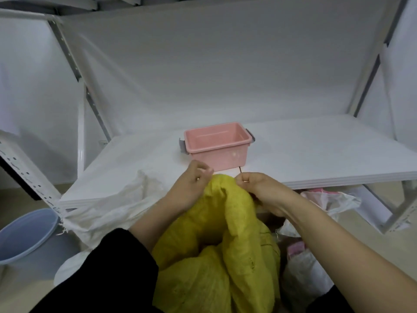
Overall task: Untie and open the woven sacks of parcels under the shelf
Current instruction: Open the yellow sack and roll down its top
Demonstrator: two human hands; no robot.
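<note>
A yellow woven sack (216,256) stands in front of me, its bunched top raised to the edge of the white shelf board (316,150). My left hand (191,188) grips the left side of the sack's gathered neck with curled fingers. My right hand (259,190) pinches the right side of the neck, thumb and fingers closed on the fabric. A thin dark string end shows just above my right fingers. A white woven sack (108,208) lies slumped to the left, partly over the shelf edge.
A pink plastic bin (217,143) with grey latches sits on the shelf board behind my hands. A blue round tub (24,236) stands at the lower left. Plastic-wrapped parcels (325,199) lie under the shelf at right. Perforated metal shelf posts (31,177) rise on both sides.
</note>
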